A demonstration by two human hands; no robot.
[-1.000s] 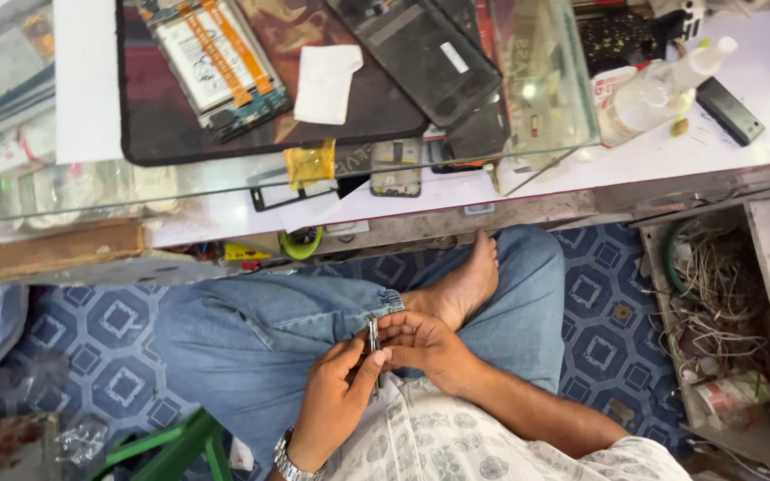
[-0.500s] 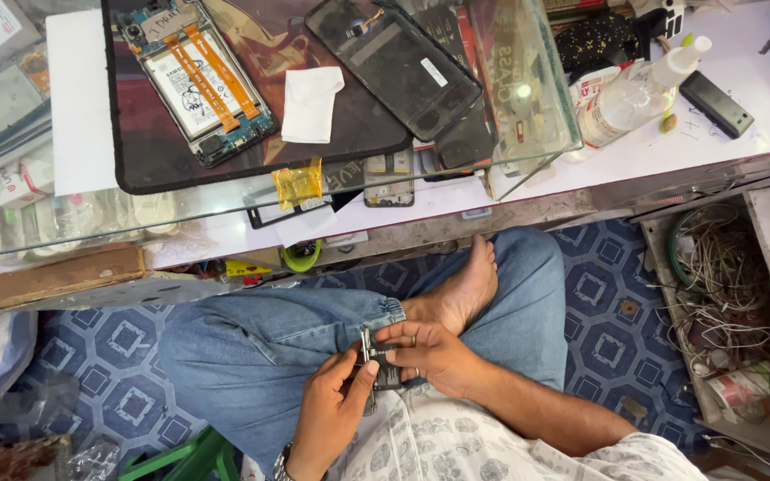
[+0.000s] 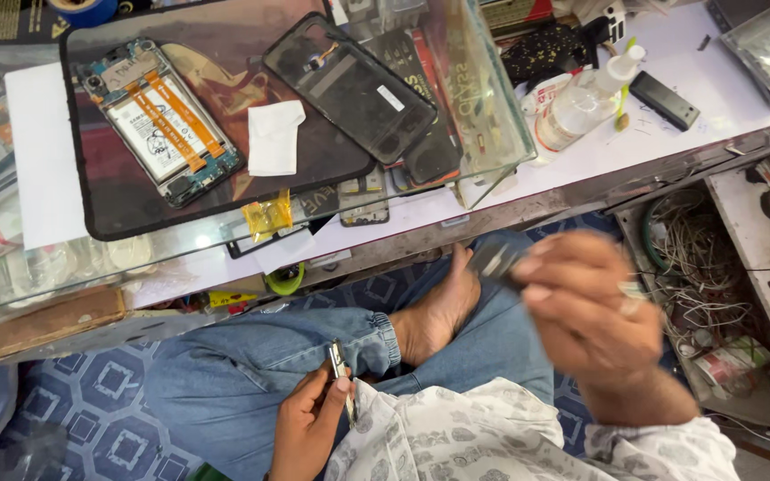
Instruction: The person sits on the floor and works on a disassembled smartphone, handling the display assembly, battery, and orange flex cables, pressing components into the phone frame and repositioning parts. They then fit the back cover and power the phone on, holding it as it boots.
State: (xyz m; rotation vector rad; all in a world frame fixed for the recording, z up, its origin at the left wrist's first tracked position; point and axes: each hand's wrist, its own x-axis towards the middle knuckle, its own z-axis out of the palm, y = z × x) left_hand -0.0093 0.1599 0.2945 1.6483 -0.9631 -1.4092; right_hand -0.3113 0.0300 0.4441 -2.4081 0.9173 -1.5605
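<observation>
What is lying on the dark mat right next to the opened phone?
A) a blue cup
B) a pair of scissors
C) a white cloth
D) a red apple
C: a folded white cloth lies on the dark mat, just right of the opened phone with its orange strips showing.

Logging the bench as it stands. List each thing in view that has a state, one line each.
Phone: back off, battery and boards bare, lying flat on the dark mat.
Back cover: detached, lying beside the phone.
White bottle: capped, lying on its side.
Left hand: pinching a small metal tool.
Right hand: raised, blurred, gripping a small dark part.
Wires: tangled in the side compartment.
</observation>
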